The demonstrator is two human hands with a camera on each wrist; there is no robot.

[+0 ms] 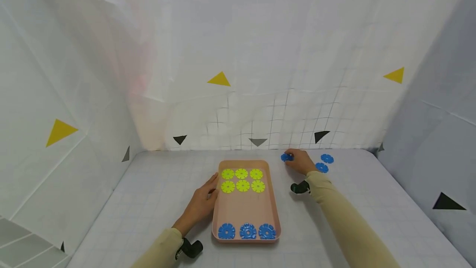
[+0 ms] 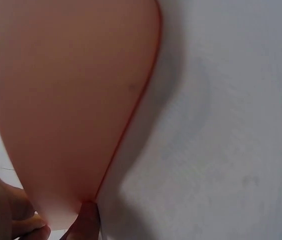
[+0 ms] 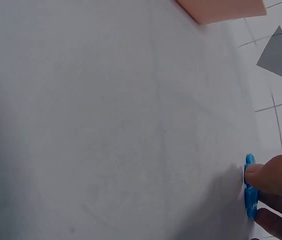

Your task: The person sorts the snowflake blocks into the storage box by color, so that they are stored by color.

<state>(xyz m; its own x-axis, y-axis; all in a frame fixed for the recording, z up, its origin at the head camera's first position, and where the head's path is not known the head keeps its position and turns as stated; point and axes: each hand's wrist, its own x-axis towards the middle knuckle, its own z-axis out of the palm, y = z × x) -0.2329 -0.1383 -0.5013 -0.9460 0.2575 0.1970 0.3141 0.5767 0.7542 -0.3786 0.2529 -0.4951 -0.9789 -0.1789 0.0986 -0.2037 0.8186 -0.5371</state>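
My left hand (image 1: 203, 197) holds the left side of a pink tray (image 1: 247, 210); in the left wrist view, fingers (image 2: 86, 220) touch the tray's outer wall (image 2: 76, 100) near its base and rim. Inside the tray, several yellow-green notched discs (image 1: 243, 185) lie in two rows at the far end, and three blue notched discs (image 1: 248, 231) line the near end. My right hand (image 1: 300, 161) pinches another blue notched disc (image 3: 251, 195) between thumb and fingers at the table's back edge, where the disc stands on edge in the right wrist view.
Two loose blue discs (image 1: 322, 167) lie on the white table (image 1: 167, 177), right of my right hand. White sheeting (image 1: 260, 53) with yellow and dark triangles rises behind and beside the table. Dark camera mounts (image 1: 191, 248) sit at both wrists.
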